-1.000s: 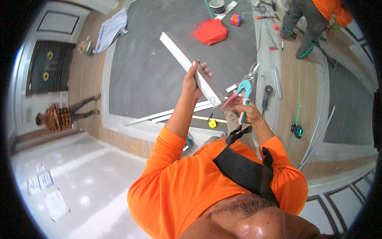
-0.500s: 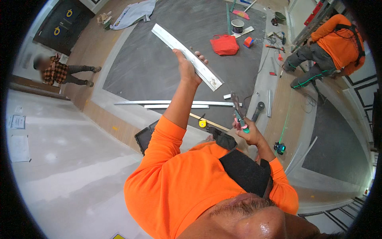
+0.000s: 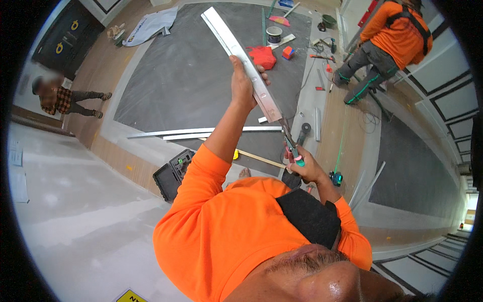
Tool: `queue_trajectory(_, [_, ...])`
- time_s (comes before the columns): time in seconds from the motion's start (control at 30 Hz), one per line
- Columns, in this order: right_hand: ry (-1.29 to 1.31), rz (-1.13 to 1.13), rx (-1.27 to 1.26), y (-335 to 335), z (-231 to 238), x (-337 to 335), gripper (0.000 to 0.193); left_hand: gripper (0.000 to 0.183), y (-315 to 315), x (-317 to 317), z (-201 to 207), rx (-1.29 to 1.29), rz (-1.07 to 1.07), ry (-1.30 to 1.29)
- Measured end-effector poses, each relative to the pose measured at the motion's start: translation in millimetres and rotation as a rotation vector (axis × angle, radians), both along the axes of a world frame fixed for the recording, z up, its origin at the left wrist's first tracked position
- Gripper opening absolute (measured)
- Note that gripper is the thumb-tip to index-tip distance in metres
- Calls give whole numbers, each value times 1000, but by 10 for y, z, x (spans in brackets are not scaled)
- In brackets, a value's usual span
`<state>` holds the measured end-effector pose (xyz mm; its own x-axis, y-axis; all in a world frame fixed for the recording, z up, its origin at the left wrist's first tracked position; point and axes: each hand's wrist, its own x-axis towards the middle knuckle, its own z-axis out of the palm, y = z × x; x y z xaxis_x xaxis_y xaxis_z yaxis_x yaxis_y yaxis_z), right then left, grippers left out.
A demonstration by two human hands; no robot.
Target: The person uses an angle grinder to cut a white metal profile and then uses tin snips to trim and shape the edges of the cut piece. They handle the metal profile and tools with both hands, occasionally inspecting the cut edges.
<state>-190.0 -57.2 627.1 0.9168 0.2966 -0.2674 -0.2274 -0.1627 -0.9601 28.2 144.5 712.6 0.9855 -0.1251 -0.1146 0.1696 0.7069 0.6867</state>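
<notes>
Right hand (image 3: pixel 308 168) closed on snips (image 3: pixel 292 146) at 3 o'clock, blades at strip's near end, left hand (image 3: pixel 244 85) gripping metal strip (image 3: pixel 241 58) mid-length, raised toward 12 o'clock, more strips (image 3: pixel 201 133) on floor below, red bag (image 3: pixel 262 56) beyond, orange-shirted worker (image 3: pixel 387 43) at 2 o'clock

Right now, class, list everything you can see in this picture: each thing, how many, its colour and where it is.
metal strip: 1, silver, held up in left hand
snips: 1, green-tipped handles, in right hand, at strip's lower end
floor strips: 2, silver, on floor below the arm
case: 1, black, on floor by left elbow
red bag: 1, red, on dark mat
bucket: 1, dark, beyond the bag
workers: 2, orange top far right, checked shirt far left
left hand: raised
right hand: low
</notes>
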Motion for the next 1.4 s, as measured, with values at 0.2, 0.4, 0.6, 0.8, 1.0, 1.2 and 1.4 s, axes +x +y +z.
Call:
queue_trajectory(0.2, [-72, -65, -97, 116, 340, -201, 60, 77, -7, -79, 165, 53, -63, -51])
queue_trajectory(0.4, [-64, -159, -64, 193, 406, -258, 56, 77, -11, -90, 226, 56, -86, -57])
queue_trajectory(0.6, [-147, -32, -119, 99, 405, -197, 57, 82, -81, -125, 401, 53, -59, -155])
queue_trajectory(0.8, [-209, -40, -182, -344, 505, 100, 56, 86, -392, 89, 902, 86, -54, -300])
queue_trajectory(1.0, [-94, -47, 118, -603, 930, 44, 55, 74, -794, 93, 1121, 113, 26, -205])
queue_trajectory(1.2, [-43, -99, 253, -565, 802, -80, 62, 74, -789, -21, 1103, 39, -96, -243])
queue_trajectory(1.4, [-30, -83, 227, -438, 837, -162, 68, 72, -802, -6, 994, 57, -67, -193])
